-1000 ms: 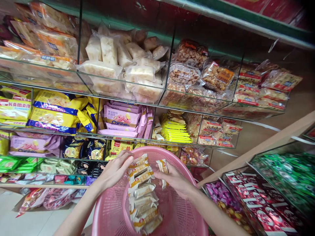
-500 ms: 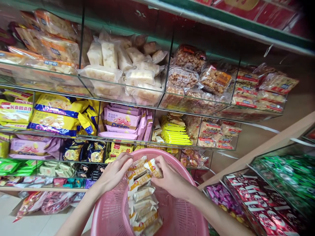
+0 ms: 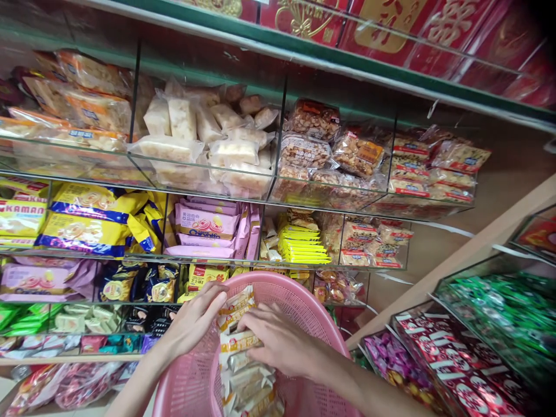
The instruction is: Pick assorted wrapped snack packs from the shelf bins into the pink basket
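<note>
A pink plastic basket (image 3: pixel 321 313) with a perforated wall is in front of me. Small wrapped snack bars (image 3: pixel 249 385), in white and gold wrappers, lie in a row along its left part. My left hand (image 3: pixel 193 321) is curled over the basket's far left rim, with its fingertips close to the top packets. Inside the basket, my right hand (image 3: pixel 282 341) reaches down onto the row. Its bent fingers and thumb are on either side of a snack packet (image 3: pixel 238 341); the fingers partly cover it.
Glass shelf bins ahead hold white bagged sweets (image 3: pixel 182 119), nut brittle (image 3: pixel 306 147), purple biscuit packs (image 3: pixel 206 223) and yellow packs (image 3: pixel 84 223). Red-and-white packets (image 3: pixel 456 359) and green-wrapped sweets (image 3: pixel 499 307) fill bins at the right. Red boxes (image 3: pixel 391 29) stand above.
My right hand has lowered the snack packet it held up onto the row and now bends over it. My left hand remains at the rim. The view has tilted slightly upward.
</note>
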### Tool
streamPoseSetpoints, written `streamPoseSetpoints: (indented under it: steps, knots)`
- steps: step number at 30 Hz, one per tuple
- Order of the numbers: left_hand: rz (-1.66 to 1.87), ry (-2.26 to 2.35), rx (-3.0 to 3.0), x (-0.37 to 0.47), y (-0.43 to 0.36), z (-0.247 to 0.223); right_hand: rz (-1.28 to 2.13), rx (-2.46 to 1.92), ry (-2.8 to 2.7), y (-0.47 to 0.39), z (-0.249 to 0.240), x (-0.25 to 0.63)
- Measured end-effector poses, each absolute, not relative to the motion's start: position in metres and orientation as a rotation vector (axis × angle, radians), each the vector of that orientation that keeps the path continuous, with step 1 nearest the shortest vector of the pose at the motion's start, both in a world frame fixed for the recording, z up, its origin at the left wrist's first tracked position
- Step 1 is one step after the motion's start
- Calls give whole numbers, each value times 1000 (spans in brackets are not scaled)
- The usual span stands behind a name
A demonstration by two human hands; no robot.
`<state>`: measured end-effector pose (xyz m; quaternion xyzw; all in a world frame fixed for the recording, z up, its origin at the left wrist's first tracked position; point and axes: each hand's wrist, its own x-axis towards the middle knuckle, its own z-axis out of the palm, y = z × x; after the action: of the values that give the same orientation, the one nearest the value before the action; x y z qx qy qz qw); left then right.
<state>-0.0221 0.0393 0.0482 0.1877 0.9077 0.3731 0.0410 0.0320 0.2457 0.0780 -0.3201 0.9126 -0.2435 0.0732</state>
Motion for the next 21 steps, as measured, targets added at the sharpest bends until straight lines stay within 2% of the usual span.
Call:
streamPoseSetpoints:
  steps: [6,12,16,21]
  knots:
    - [1131,2760,564,-21,41,49,-747,-988,2717,247,78,33]
    - [1157,2740,551,-20,40,49,-991,-823,2952,281,144,-8]
    - [1175,2750,550,-18,40,51,-496,-324,3239,292,173,-81]
    - [1186,2769,542,-14,40,55,-324,-98,3216,266,155,-159]
